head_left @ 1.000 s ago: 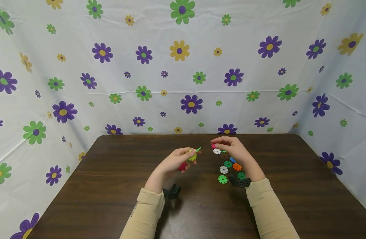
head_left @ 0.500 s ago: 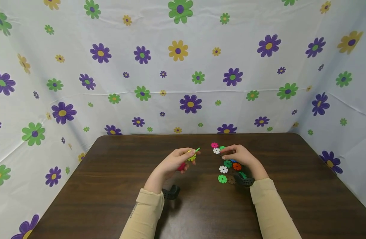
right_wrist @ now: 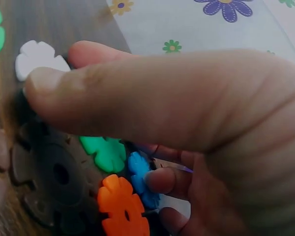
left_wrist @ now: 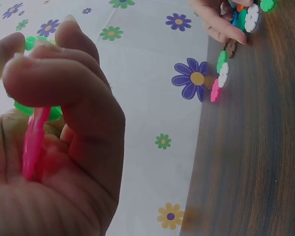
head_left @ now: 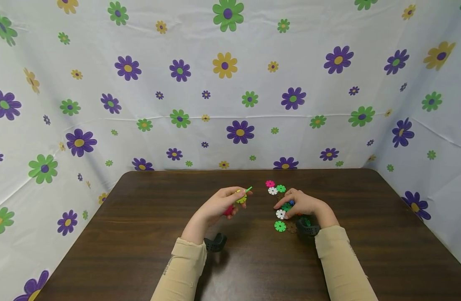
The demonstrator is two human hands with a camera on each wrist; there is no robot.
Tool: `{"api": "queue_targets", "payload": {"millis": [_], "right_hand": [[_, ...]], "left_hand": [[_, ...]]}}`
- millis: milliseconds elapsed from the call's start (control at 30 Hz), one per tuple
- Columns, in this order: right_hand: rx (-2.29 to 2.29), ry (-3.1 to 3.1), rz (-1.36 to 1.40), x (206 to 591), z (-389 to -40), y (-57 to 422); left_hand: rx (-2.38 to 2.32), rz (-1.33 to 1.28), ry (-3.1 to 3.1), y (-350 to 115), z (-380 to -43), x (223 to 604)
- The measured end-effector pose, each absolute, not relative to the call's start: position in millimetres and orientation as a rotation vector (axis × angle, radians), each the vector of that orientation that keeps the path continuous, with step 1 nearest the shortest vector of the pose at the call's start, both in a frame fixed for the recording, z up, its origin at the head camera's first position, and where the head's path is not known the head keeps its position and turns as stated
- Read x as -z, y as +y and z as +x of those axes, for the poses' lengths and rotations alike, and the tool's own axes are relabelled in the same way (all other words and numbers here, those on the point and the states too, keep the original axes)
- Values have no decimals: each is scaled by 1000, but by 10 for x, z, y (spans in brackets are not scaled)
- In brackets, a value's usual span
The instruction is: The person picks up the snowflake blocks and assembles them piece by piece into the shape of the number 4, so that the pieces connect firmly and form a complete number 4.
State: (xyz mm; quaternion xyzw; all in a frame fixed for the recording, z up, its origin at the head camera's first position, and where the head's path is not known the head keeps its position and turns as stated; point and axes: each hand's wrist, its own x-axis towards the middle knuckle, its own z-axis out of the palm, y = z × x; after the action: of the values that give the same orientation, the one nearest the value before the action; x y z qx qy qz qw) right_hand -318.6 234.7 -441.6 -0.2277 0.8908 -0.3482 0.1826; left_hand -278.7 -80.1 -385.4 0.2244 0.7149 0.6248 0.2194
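Observation:
My left hand (head_left: pixel 218 203) holds several notched plastic interlocking discs above the table: a yellow disc (head_left: pixel 242 200), a green disc (head_left: pixel 249 189) seen edge-on, and a pink disc (left_wrist: pixel 33 142) under the curled fingers. My right hand (head_left: pixel 305 203) is low over the loose discs. Its thumb and forefinger lie on either side of a white disc (head_left: pixel 280 214) that is flat on the table; the thumb tip overlaps its edge in the right wrist view. Beneath that hand are a dark green disc (right_wrist: pixel 105 153), a blue disc (right_wrist: pixel 142 178) and an orange disc (right_wrist: pixel 120 206).
Beyond the right hand on the brown table (head_left: pixel 159 217) are a pink disc (head_left: pixel 270 183), another white disc (head_left: pixel 272 191) and a green disc (head_left: pixel 281 188). Nearer lie a bright green disc (head_left: pixel 280 226) and a brown disc (head_left: pixel 292 227). A flower-printed curtain (head_left: pixel 200 133) surrounds the table's back and sides.
My right hand has left the far pink disc and come nearer, passing over the brown disc to the nearer white one. The left hand stays put with its discs.

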Motion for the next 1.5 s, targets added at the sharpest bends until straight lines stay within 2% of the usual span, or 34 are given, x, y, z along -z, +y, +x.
{"api": "queue_targets", "payload": {"millis": [700,1267,1500], "right_hand": [[863,2690,-545,4374,-3175,2202],[1296,2399,-682,4252,-3169,2174],[1779,2343,-446,3936,-3048,1958]], "left_hand": [[-1742,599,1965,-793,-2782,3841],[-1726,613,1976,-774,-2789,3851],[-1705,610,2004,-766,-2785,3873]]}}
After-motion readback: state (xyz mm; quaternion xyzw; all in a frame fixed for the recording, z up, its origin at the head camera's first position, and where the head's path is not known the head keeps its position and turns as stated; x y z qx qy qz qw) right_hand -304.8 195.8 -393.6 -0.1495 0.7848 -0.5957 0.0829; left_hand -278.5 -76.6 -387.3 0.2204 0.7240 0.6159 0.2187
